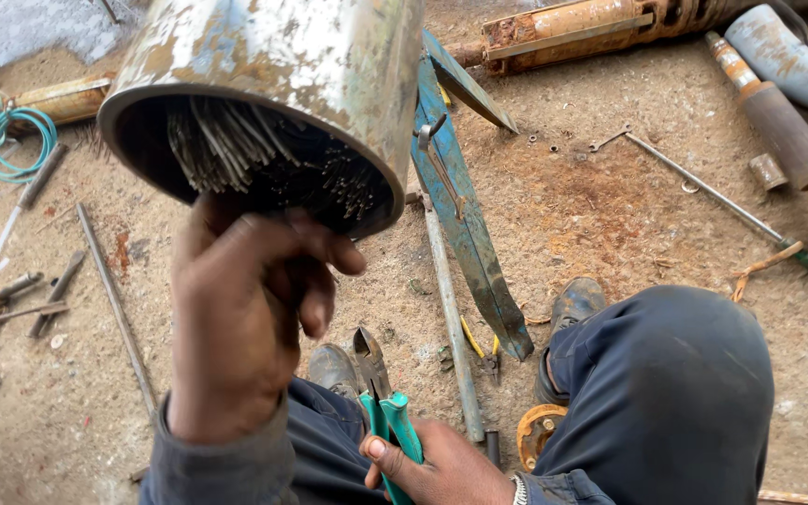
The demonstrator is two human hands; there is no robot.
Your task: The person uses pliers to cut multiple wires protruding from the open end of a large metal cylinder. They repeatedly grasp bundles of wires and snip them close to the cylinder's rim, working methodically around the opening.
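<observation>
Here the left hand (240, 323) reaches up with curled fingers to the near rim of a big rusty steel cylinder (282, 65) with patches of blue paint; the fingertips touch the dark open mouth, closed on nothing I can make out. Inside hangs a bundle of thin grey wires (236, 140), packed against the wall. The cylinder fills the far left of the view, tilted with its mouth toward the camera. Near, low in the frame, the right hand (441, 468) is clamped on the handles of green-handled cutting pliers (381, 402), whose steel jaws point up and stand together.

On the sandy ground (610, 206) to the right lie a long blue-painted metal bar (465, 215) and a thin grey rod (446, 309); smaller yellow-handled pliers (483, 351) rest just beside them. A coil of teal hose (16, 140) sits far left.

Judging from this, the risks are cuts: fingers so close to the cut wire ends and the rusty rim could be scratched, and the heavy cylinder could shift onto the knees.
</observation>
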